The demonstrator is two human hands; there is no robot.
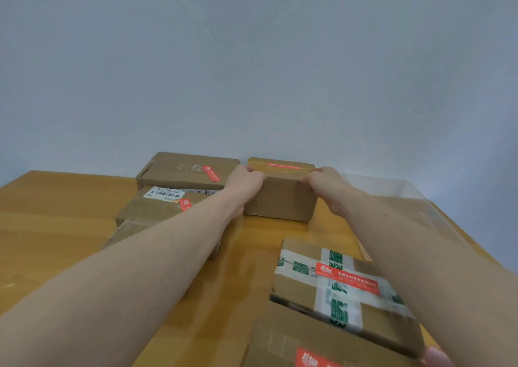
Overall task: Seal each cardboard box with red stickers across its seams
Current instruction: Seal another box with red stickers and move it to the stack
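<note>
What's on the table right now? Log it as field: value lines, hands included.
surface: wooden table
held box: small cardboard box at the far edge, red sticker on top
left hand: grips the box's left end
right hand: grips its right end
far left: stacked boxes, red stickers visible
near right: taped box with a red sticker

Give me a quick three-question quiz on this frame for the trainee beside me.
1. True or false: both hands grip the small box by the wall.
2. Which box bears white tape printed in green: A, the one with the barcode label, or B, the near-right box?
3. What colour is the sticker on the held box?

Key: 1 true; 2 B; 3 red.
</note>
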